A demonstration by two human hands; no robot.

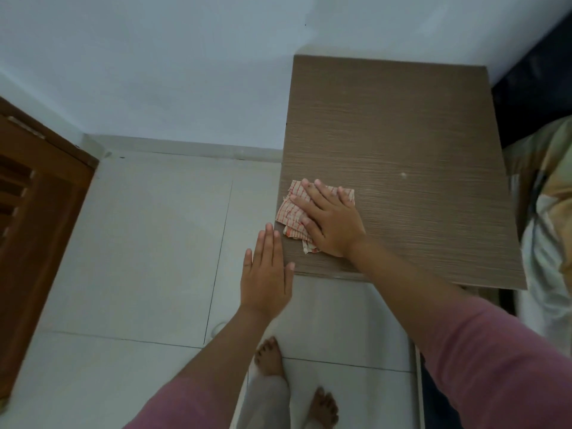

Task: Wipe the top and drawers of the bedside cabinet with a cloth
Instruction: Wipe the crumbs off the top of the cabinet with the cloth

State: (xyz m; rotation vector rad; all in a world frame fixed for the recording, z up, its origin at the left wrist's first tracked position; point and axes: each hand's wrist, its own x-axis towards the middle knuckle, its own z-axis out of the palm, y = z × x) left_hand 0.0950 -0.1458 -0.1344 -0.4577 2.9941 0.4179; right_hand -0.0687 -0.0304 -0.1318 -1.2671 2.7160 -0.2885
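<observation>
Head cam: checked cloth lies crumpled on the bedside cabinet top, near its front-left corner. Right hand presses flat on it, fingers spread. Left hand w/ straight fingers together hovers at the cabinet's left edge. Bed right of the cabinet.

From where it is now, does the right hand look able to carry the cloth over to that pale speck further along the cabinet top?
Probably yes. The right hand lies flat on the cloth near the front left corner, and the cabinet top between it and the pale speck is bare.
</observation>
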